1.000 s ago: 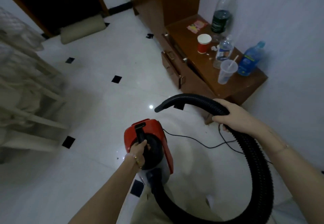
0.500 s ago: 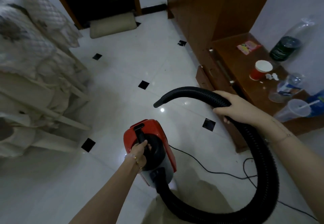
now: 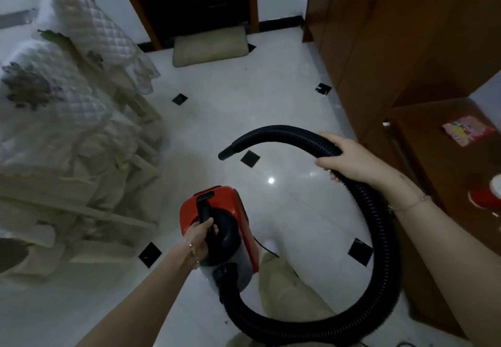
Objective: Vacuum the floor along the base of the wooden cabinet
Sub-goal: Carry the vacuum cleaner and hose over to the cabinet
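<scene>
A small red and black vacuum cleaner (image 3: 233, 211) hangs above the white tiled floor (image 3: 244, 108), carried by its black top handle in my left hand (image 3: 199, 238). Its black ribbed hose (image 3: 376, 238) loops down from the body, round to the right and up. My right hand (image 3: 344, 156) grips the hose near its free end. The open nozzle (image 3: 225, 154) points left and down, above the floor, away from the cabinet. The tall wooden cabinet (image 3: 379, 34) stands along the right; its base meets the floor to the right of the hose.
A low wooden side unit (image 3: 433, 135) at the right carries a pink packet (image 3: 467, 129) and a red cup (image 3: 488, 197). A bed with a quilted cover (image 3: 54, 108) fills the left. A beige mat (image 3: 211, 45) lies at the dark doorway. My legs show below the vacuum.
The view has swung left and forward along the cabinet: the bottles on the side unit have left the frame and the doorway is nearer. Both hands keep their holds.
</scene>
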`<state>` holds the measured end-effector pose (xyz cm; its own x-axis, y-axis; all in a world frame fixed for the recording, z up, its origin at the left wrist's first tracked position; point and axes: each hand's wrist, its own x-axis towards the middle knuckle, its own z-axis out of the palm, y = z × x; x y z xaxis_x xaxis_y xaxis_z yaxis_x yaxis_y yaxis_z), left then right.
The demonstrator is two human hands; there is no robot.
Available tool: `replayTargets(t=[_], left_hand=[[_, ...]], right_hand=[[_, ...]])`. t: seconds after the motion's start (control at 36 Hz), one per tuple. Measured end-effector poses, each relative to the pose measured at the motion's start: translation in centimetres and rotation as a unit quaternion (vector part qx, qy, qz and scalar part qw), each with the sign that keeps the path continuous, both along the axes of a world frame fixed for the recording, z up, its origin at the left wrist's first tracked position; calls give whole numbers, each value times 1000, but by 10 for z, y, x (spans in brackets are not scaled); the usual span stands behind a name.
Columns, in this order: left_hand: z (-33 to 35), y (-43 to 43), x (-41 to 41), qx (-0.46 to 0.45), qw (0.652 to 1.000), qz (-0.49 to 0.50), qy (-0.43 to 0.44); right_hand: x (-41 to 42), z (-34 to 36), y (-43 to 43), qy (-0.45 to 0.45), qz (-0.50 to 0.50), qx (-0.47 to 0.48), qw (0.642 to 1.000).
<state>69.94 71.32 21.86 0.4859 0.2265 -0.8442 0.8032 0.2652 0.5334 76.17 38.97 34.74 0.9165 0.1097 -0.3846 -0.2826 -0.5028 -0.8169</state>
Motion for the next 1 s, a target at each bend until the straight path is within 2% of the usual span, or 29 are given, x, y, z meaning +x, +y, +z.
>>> replayTargets(t=[0.31,0.58,0.81,1.0], left_hand=[[10,8,163,-26,999,27,16],[-17,12,352,-40,999,-3,30],[-22,12,517,-44,997,-60,30],[-16,-3,636,-36,990,-131,24]], right_hand=[[170,11,5,5,-13,7,1000],[318,-2,7,21,-61,1,998],[444,-1,14,54,-136,14,989],[531,9,-4,30,-194,10,980]])
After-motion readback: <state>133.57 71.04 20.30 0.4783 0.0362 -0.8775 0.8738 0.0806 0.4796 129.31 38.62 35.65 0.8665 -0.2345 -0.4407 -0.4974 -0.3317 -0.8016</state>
